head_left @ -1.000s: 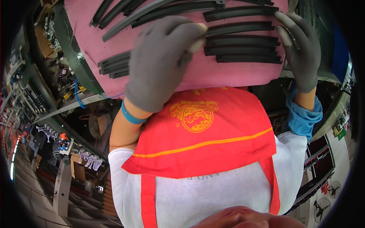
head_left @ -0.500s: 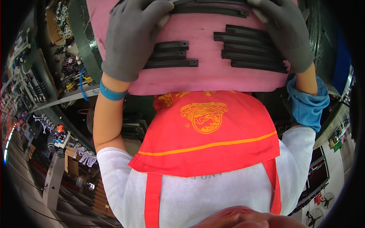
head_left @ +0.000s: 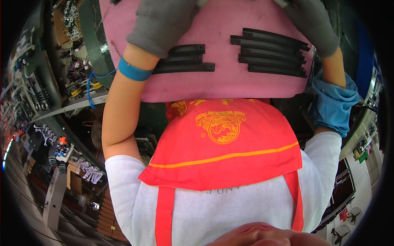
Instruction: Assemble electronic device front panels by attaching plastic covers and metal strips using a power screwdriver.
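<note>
My left hand (head_left: 166, 22), in a grey knit glove, reaches to the upper edge of the view, where its fingertips are cut off. Beneath its wrist, and partly covered by it, lie a few short black strips (head_left: 186, 67) with small holes at their ends. My right hand (head_left: 312, 22), gloved the same way, is at the upper right, its fingers also running out of view. Just below it, a stack of several black strips (head_left: 271, 53) lies side by side on the pink mat (head_left: 225, 86). Whatever either hand holds is out of sight.
A blue wrist strap (head_left: 134, 72) circles my left wrist, with a coiled blue cord (head_left: 89, 90) trailing from it. A cardboard box (head_left: 60, 24) with small metal parts stands at the far left. My red apron (head_left: 225, 160) borders the mat's near edge.
Both hands have moved farther away, toward the upper edge. The long black strips at the mat's far side, which the hands were touching, have left the view, apart from a small dark end at upper left.
</note>
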`<state>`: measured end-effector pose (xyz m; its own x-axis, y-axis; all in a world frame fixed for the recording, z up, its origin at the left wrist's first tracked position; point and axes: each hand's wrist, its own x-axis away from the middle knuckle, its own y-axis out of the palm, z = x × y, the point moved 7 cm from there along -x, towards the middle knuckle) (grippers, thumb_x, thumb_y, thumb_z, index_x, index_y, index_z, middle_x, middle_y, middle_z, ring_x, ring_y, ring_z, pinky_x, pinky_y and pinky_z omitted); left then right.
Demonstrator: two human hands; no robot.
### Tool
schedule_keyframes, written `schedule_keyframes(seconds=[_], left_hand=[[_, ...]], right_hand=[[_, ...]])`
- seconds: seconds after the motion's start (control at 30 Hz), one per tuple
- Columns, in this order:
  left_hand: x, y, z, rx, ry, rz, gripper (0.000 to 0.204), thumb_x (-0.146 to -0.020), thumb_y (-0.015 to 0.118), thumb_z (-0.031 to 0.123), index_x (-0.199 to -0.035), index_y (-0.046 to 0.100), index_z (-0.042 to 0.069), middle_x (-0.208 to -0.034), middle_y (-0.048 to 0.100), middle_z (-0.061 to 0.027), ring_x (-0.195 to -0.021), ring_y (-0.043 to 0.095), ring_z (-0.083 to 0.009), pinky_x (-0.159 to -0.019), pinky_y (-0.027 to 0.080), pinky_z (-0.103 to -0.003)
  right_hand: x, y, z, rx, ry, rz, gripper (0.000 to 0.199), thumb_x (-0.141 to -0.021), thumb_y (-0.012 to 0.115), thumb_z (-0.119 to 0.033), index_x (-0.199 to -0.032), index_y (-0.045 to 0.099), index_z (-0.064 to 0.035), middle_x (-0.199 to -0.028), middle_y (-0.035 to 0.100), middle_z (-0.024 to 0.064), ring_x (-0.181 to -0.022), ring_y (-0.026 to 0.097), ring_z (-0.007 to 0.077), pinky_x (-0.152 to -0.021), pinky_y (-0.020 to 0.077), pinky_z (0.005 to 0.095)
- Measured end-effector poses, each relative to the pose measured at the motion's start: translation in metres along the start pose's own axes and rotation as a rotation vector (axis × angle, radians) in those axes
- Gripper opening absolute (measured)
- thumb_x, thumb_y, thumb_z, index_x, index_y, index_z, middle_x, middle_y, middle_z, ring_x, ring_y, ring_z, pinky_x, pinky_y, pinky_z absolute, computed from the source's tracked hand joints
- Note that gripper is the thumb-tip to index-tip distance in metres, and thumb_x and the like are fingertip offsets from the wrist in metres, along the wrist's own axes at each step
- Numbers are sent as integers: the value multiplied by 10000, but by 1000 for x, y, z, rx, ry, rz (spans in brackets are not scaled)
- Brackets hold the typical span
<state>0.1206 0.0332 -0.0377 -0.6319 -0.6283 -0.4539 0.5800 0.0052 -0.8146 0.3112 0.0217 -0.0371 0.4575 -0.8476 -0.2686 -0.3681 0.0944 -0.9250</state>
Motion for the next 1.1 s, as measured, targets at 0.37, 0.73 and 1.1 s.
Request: schedule_keyframes(seconds=[0.37,0.73,1.1], left_hand=[[75,-49,-20,-136,-226,-395,275,-865,631,79,-1125,698,135,-1051,672,-64,-930,616,-296,-846,473,-386],[31,14,96,123,-66,-245,407,-800,678,172,-1204,659,130,-1222,639,-87,-1104,611,-273,-991,442,-430],[6,71,128,-233,345,-235,286,-807,621,193,-1075,710,150,-1254,616,-18,-1196,562,-227,-1057,393,-408]], right_hand=[[61,2,11,-261,225,-281,253,-859,638,-27,-1104,686,-61,-988,619,91,-918,604,259,-816,474,342],[72,-7,-14,-115,59,-182,315,-839,652,-58,-1155,663,-60,-1053,632,101,-984,597,285,-855,465,367],[139,-16,-44,-143,643,-243,180,-900,608,-136,-1062,651,-70,-845,641,120,-742,631,339,-667,509,411]])
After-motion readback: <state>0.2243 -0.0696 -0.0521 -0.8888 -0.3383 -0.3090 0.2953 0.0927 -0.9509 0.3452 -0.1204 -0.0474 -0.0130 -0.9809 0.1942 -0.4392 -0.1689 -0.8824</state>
